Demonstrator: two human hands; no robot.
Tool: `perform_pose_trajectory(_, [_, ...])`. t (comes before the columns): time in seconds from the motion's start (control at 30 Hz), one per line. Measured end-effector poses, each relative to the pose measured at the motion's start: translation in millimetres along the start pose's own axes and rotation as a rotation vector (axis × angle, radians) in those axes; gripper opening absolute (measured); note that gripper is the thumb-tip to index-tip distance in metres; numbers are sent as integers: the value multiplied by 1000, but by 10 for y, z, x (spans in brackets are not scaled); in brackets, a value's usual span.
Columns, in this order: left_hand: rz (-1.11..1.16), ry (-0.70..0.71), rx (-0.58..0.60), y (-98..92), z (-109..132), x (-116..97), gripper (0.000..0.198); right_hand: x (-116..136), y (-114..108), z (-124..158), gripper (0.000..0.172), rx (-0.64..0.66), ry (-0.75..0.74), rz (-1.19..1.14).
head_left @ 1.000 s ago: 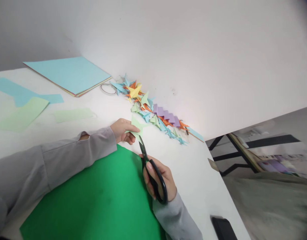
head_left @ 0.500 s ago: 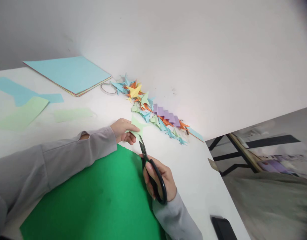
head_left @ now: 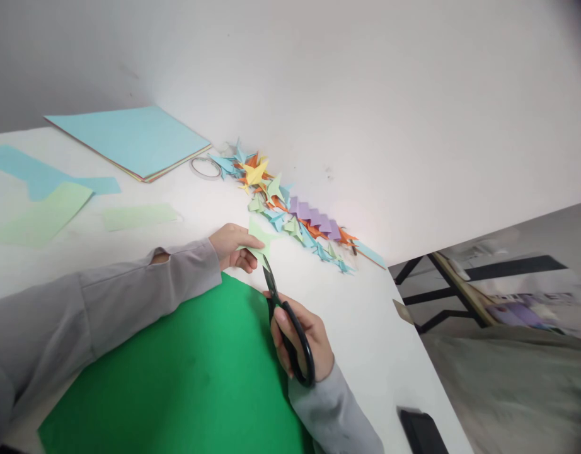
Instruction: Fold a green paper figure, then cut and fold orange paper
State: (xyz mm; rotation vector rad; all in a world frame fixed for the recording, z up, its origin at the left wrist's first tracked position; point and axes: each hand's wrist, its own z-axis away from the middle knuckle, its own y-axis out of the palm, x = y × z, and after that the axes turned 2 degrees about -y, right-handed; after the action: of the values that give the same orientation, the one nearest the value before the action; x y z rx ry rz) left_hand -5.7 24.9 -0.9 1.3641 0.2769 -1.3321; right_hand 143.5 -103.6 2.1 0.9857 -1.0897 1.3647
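Between the thumb and fingers of my left hand [head_left: 234, 246] is a light green paper piece [head_left: 257, 234] with pointed corners. My right hand [head_left: 312, 337] grips black-handled scissors [head_left: 295, 340], its fingers through the loops. The blade tips touch the lower edge of the paper, close to my left fingertips; whether they are cutting into it I cannot make out. Below both hands lies a large green sheet [head_left: 186, 372]. Just beyond the held paper runs a row of folded paper figures [head_left: 295, 228] in green, blue, orange, yellow and purple.
At the back left lies a stack of coloured paper [head_left: 134, 139], blue on top, beside a roll of tape [head_left: 206, 168]. Blue [head_left: 45, 176] and light green offcuts [head_left: 47, 214] are on the left. A black phone-like object [head_left: 421, 432] rests near the table's right edge.
Almost nothing differs. Both hands, the paper and the scissors keep nearly the same places.
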Motion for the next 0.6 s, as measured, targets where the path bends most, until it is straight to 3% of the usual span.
perform_pose_trajectory(0.6, [-1, 6, -8, 13, 11, -9, 10, 20, 23, 17, 56, -34, -20, 66])
